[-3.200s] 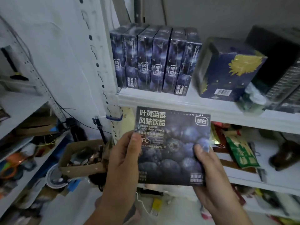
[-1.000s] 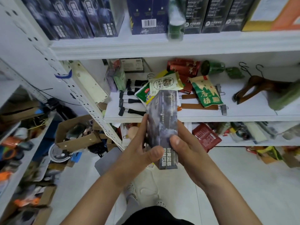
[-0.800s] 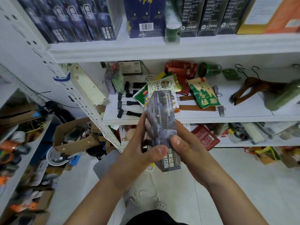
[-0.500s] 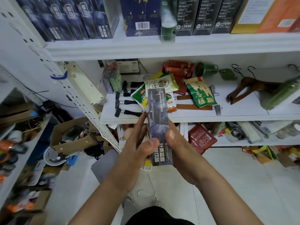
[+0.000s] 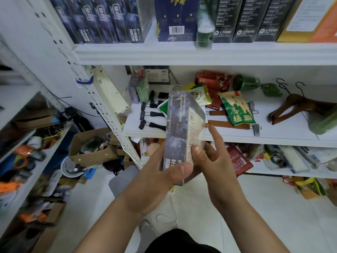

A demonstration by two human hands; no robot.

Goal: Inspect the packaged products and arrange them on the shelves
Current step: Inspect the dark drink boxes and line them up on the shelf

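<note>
Left hand (image 5: 160,172) grips the blue drink box (image 5: 182,132) at its lower end, upright in mid-air in front of the middle shelf (image 5: 273,132). Right hand (image 5: 217,167) is loose: thumb on the box's pale side, fingers straight. Top shelf (image 5: 182,53): row of matching boxes (image 5: 102,21). Middle shelf: green pouch (image 5: 237,110), wooden hangers (image 5: 299,108). White tiled floor (image 5: 273,207), cluttered cardboard box (image 5: 94,154) at left.

The box (image 5: 184,132) stood upright before the shelving. Above and behind it ran the top shelf (image 5: 182,52), carrying a row of boxes (image 5: 102,19) up and to the left of the box and a bottle (image 5: 204,26) at the rim, up and slightly right. Directly behind the box lay the middle shelf (image 5: 273,137) — on it a pouch (image 5: 237,108) just right of the box, and hangers (image 5: 299,108) farther right. Left of the box and lower down sat a carton (image 5: 91,148).
</note>
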